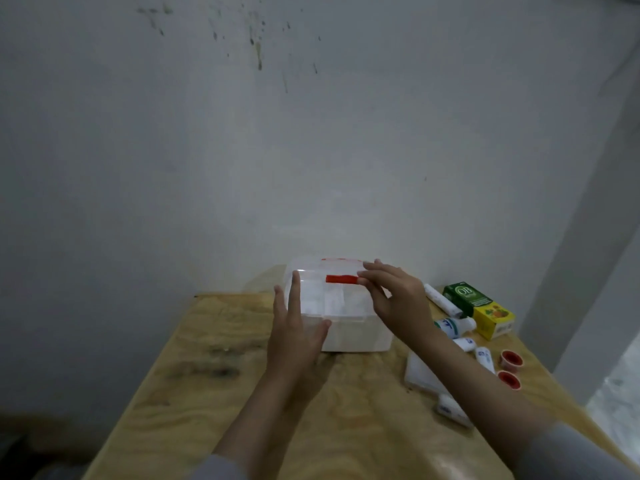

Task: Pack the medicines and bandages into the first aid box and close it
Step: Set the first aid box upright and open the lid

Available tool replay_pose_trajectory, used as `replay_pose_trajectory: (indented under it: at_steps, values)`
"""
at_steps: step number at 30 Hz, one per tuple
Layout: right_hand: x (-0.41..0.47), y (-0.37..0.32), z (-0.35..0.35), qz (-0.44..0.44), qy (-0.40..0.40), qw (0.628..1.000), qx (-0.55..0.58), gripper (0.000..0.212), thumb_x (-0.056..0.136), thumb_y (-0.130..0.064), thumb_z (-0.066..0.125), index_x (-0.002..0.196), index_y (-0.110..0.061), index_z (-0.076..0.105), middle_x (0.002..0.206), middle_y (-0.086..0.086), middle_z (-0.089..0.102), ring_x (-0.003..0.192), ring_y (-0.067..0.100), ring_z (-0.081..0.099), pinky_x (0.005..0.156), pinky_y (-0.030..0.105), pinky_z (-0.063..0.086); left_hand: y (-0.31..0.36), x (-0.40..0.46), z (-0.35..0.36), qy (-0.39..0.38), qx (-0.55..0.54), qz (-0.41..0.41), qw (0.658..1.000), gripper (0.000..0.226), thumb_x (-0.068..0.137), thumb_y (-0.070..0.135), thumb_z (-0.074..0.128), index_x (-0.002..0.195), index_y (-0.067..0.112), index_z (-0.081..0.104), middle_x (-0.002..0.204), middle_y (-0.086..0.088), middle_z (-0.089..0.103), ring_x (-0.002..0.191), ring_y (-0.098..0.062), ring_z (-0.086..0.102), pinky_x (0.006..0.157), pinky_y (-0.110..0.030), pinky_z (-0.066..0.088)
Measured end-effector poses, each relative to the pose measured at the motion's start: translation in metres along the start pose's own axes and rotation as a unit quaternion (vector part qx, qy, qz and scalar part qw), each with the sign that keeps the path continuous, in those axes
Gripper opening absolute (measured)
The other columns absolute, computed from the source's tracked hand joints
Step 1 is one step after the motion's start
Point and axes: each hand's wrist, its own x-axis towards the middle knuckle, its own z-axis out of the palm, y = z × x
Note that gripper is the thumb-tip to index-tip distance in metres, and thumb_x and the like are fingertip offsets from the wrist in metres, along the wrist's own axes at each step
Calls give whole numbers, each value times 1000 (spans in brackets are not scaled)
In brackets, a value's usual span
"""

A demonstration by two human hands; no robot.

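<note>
First aid box (341,308), translucent white plastic, rectangular, sat at the far middle of the pale wooden table (214,368), close to the grey wall (311,133). Lid was down on it; a red plastic handle (341,279) lay flat across the top.

Left hand (294,327) reached in from the near side, forearm bare, fingers spread and extended, palm flat against the box's left near corner, thumb on the front face. Not clamped, just pressed on.

Right hand (394,296) came over from the right, wrist bent, thumb and forefinger pinched together at the right end of the handle. Contact looked likely; frame was blurred, so couldn't confirm.

Box interior showed white dividers through the lid; contents unclear.

Still on the table, right of the box:
- 1 green-and-yellow cardboard carton (479,308)
- 1 white bandage roll (443,300), left of the carton
- 2 round red-lidded tins (511,359), near right edge
- 1 flat white tray (424,374), partly under the right forearm
- several small white tubes/bottles (453,326); count uncertain, blurred
</note>
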Motion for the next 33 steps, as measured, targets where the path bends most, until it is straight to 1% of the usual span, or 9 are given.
replay_pose_trajectory:
  at_steps: [4,7,12,16,21,24,27,29,33]
  values:
    - [37,3,-2,-17,47,999,-3,12,79,-13,71,90,-8,75,93,11,75,91,25,70,76,37,58,-9,-1,2,6,-17,6,1000,95,81,51,64,137,60,-12,160,4,8,142,-24,25,101,-44,43]
    - [70,9,2,-16,62,997,-36,11,80,-16,71,88,-10,75,85,8,72,83,24,65,67,26,49,-12,1,3,12,-12,11,1000,94,79,52,65,136,61,-9,157,7,16,139,-20,30,100,-44,47]
    - [112,27,17,40,38,997,-46,16,83,-22,67,93,-12,75,85,8,69,80,25,63,60,28,46,-16,1,3,4,10,24,1000,91,81,52,61,132,64,-14,153,5,19,134,-18,33,99,-37,47]
    - [126,38,33,63,4,996,-60,19,86,-24,65,99,-13,74,91,10,70,81,26,64,59,30,47,-17,1,5,0,25,33,999,83,83,51,58,138,53,-4,153,2,16,136,-17,29,100,-33,44]
    - [136,50,41,92,-45,992,-75,24,89,-26,60,106,-13,70,104,9,69,90,26,64,69,34,50,-20,2,7,-1,52,24,998,80,84,53,57,143,48,3,155,-1,15,138,-18,27,99,-32,44]
    - [136,53,38,95,-84,989,-77,27,90,-28,57,111,-14,67,113,8,67,100,26,62,83,39,51,-21,2,9,-1,54,31,998,79,84,50,58,143,48,6,153,-3,17,138,-18,27,95,-26,42]
    - [127,51,25,78,-99,989,-72,34,89,-29,58,119,-14,61,121,8,65,111,27,59,97,46,46,-22,1,9,1,50,34,998,79,84,47,60,146,42,10,151,-4,19,137,-19,27,91,-22,37]
    - [113,51,11,56,-103,991,-69,34,87,-26,61,119,-13,61,120,9,65,112,27,57,98,43,45,-22,1,9,2,49,33,998,79,84,46,60,147,40,12,150,-6,20,136,-20,29,91,-24,38]
    - [71,61,-25,43,-148,983,-95,25,85,-22,63,109,-16,66,114,7,67,106,25,58,89,37,46,-23,1,10,5,40,27,999,79,83,42,64,147,35,20,148,-10,24,135,-25,32,95,-28,38]
